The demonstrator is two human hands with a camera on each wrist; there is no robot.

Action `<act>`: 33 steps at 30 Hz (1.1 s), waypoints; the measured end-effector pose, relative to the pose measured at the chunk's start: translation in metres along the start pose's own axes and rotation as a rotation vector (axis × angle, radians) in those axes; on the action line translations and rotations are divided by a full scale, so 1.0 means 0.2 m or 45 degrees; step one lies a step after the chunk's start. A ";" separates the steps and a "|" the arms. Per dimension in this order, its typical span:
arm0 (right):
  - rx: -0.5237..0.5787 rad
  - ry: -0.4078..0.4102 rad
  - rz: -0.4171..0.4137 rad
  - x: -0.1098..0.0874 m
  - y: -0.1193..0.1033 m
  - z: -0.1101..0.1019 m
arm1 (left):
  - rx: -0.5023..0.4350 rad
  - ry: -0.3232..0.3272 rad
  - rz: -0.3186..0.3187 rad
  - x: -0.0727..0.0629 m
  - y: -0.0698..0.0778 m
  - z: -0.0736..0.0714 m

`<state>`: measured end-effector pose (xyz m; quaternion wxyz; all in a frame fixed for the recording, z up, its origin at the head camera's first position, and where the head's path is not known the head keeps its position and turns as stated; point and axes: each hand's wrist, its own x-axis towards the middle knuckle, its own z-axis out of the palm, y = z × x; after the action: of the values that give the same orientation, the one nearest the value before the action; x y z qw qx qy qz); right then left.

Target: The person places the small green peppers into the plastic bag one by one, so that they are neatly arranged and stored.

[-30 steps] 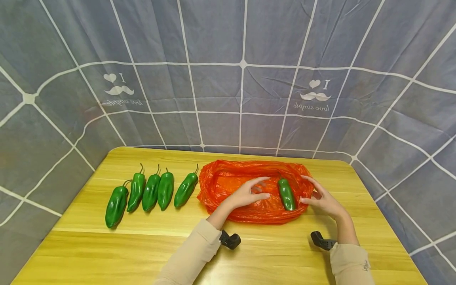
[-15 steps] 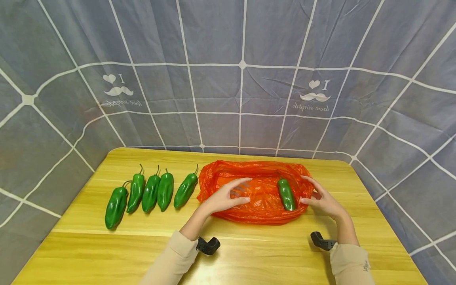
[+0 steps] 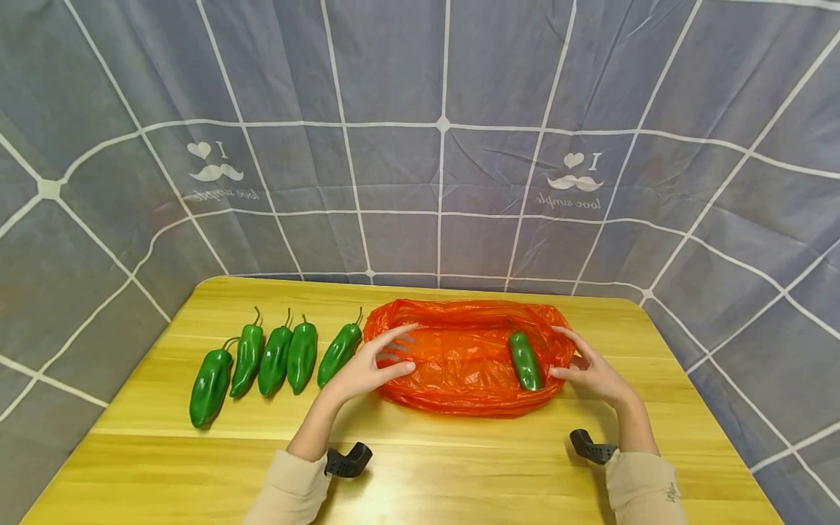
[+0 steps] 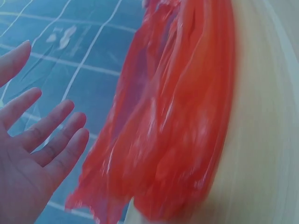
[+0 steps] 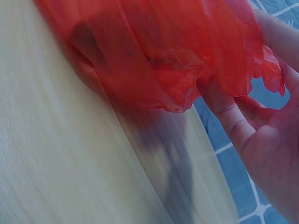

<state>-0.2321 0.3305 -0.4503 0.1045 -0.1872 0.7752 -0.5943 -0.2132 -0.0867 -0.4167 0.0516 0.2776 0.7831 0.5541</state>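
A red plastic bag point(image 3: 459, 357) lies spread with its mouth upward, and one green chili pepper point(image 3: 525, 362) rests inside near its right end. My right hand point(image 3: 593, 373) holds the bag's right edge, thumb and index finger over the rim and other fingers partly behind the film. The right wrist view shows the thin red film point(image 5: 173, 60) running between thumb and fingers. Over the bag's left end is my left hand point(image 3: 359, 373), fingers spread and holding nothing. The left wrist view has its palm point(image 4: 28, 172) facing up beside the bag.
Left of the bag, several green peppers point(image 3: 211, 388) lie in a row on the wooden table point(image 3: 459, 467); the nearest pepper point(image 3: 339, 354) is close to the left hand. A grey curtain with white lines point(image 3: 394, 168) stands behind the table.
My left hand has moved left across the bag, from near the pepper inside to the left end, fingers still spread. The right hand has stayed at the bag's right edge.
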 end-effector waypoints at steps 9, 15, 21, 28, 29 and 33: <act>-0.003 0.009 0.014 0.00 -0.01 0.01 | -0.050 0.076 0.010 -0.09 -0.05 -0.14; -0.016 0.014 0.010 0.00 -0.01 0.01 | -0.046 0.177 -0.009 -0.17 -0.10 -0.26; -0.029 0.020 0.021 0.00 -0.01 0.01 | -0.011 0.294 -0.044 -0.27 -0.12 -0.38; -0.052 0.023 0.016 0.00 0.01 0.00 | 0.046 0.423 -0.117 -0.40 -0.14 -0.50; -0.049 0.022 0.014 0.00 0.02 0.00 | 0.051 0.440 -0.127 -0.41 -0.14 -0.52; -0.032 0.014 0.001 0.00 0.03 0.00 | 0.073 0.517 -0.134 -0.49 -0.16 -0.58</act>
<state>-0.2330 0.3316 -0.4551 0.0983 -0.1850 0.7832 -0.5854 -0.1885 -0.2398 -0.4241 -0.0865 0.1203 0.8062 0.5728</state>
